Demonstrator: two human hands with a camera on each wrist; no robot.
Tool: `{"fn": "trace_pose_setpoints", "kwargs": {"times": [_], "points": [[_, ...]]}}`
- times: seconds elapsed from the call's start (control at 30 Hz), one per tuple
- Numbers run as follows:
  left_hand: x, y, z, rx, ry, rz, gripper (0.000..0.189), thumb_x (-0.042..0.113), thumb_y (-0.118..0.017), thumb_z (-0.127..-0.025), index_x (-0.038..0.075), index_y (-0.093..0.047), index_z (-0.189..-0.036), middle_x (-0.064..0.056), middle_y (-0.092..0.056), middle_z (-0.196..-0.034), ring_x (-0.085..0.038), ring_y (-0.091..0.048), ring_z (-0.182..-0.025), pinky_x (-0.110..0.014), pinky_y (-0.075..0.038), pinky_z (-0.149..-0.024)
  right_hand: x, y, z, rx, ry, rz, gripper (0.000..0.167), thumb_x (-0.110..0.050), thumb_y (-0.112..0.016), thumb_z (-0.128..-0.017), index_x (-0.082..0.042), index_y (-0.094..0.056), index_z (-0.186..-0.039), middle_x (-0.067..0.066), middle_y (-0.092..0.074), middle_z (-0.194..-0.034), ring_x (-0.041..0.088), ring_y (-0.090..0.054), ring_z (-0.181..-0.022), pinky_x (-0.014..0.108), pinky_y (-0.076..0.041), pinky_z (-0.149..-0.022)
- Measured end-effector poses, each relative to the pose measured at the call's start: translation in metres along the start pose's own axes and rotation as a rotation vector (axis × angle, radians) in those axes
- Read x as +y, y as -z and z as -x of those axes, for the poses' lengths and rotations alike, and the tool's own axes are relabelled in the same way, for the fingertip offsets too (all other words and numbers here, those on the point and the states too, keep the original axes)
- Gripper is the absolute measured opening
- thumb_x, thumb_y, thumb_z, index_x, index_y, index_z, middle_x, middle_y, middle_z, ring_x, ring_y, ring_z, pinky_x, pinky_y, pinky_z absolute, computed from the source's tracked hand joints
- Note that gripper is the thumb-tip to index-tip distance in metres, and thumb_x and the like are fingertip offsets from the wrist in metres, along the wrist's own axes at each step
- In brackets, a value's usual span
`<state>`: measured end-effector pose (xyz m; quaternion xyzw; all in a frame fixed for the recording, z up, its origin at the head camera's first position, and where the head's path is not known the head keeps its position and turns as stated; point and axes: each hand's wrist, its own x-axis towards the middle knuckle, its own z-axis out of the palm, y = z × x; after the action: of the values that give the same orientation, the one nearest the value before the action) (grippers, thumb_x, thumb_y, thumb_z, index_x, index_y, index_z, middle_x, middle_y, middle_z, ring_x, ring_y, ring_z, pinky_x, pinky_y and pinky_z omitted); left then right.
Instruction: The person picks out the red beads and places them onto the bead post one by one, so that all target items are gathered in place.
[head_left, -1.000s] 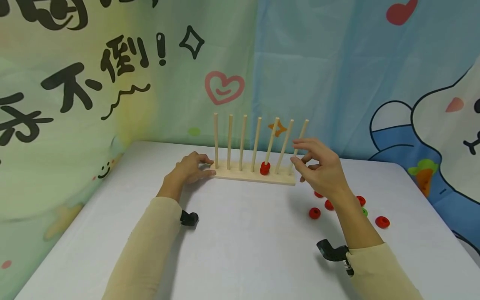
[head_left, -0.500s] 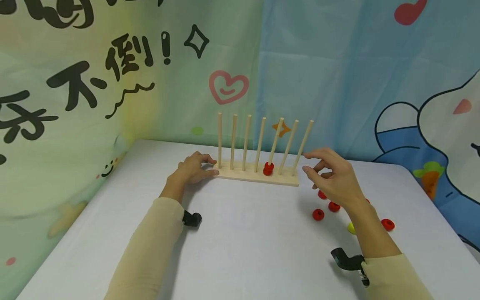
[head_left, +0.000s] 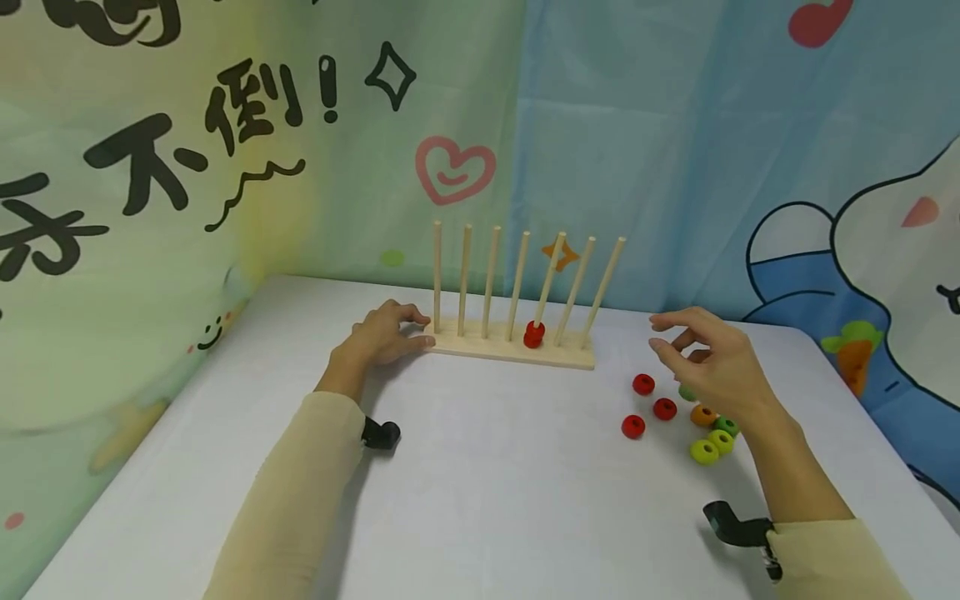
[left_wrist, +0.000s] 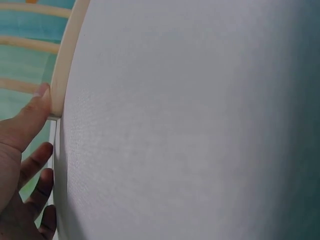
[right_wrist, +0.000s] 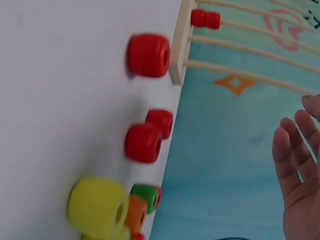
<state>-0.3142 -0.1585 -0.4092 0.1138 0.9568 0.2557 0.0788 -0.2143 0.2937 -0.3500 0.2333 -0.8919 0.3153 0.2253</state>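
Note:
A wooden peg rack [head_left: 510,348] with several upright pegs stands at the back of the table. Two red beads [head_left: 534,335] are stacked on its third peg from the right. At the rack's left end, my left hand [head_left: 381,333] holds the base, thumb in front and index finger at the back. The thumb [left_wrist: 37,112] lies against the base in the left wrist view. My right hand [head_left: 712,358] hovers right of the rack above loose beads, fingers loosely bent and holding nothing. Below it lie red beads [head_left: 664,409], yellow-green beads [head_left: 704,452], an orange bead [head_left: 703,415] and green beads [head_left: 726,427].
The white tabletop [head_left: 510,492] reaches back to a printed cloth backdrop [head_left: 622,125]. Black wrist cameras stick out at both sleeves, one at the left [head_left: 381,434] and one at the right [head_left: 738,527]. The right forearm may cover more beads.
My right hand has moved rightward from the rack's right end to above the loose beads, uncovering some of them. The left hand stays at the rack's left end.

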Motion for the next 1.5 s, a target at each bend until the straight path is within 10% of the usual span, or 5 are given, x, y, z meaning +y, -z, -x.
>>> {"fn": "trace_pose_setpoints", "kwargs": {"times": [0.7, 0.97, 1.5], "points": [[0.003, 0.0, 0.001, -0.019, -0.001, -0.034, 0.047, 0.052, -0.063, -0.093, 0.027, -0.059, -0.132, -0.01, -0.043, -0.143, -0.041, -0.04, -0.129, -0.066, -0.027, -0.101, 0.033, 0.038, 0.04, -0.091, -0.211, 0.161, 0.029, -0.015, -0.072, -0.091, -0.015, -0.066, -0.119, 0.008, -0.067, -0.11, -0.008, -0.052, -0.081, 0.006, -0.044, -0.065], [0.007, 0.002, 0.002, -0.02, 0.005, -0.055, 0.048, 0.052, -0.062, -0.093, 0.028, -0.057, -0.134, -0.011, -0.041, -0.144, -0.042, -0.04, -0.128, -0.066, -0.028, -0.101, 0.046, 0.05, 0.058, -0.127, -0.276, 0.22, 0.033, -0.023, -0.072, -0.092, -0.012, -0.064, -0.122, 0.012, -0.064, -0.114, 0.025, -0.059, -0.09, 0.009, -0.044, -0.064], [0.006, 0.004, 0.006, -0.044, 0.016, -0.046, 0.049, 0.051, -0.062, -0.093, 0.027, -0.056, -0.136, -0.012, -0.038, -0.147, -0.043, -0.037, -0.131, -0.069, -0.026, -0.101, 0.073, 0.067, 0.081, -0.208, -0.407, 0.224, 0.043, -0.027, -0.072, -0.092, -0.004, -0.06, -0.126, 0.023, -0.058, -0.12, 0.043, -0.06, -0.097, 0.009, -0.043, -0.061]]}}
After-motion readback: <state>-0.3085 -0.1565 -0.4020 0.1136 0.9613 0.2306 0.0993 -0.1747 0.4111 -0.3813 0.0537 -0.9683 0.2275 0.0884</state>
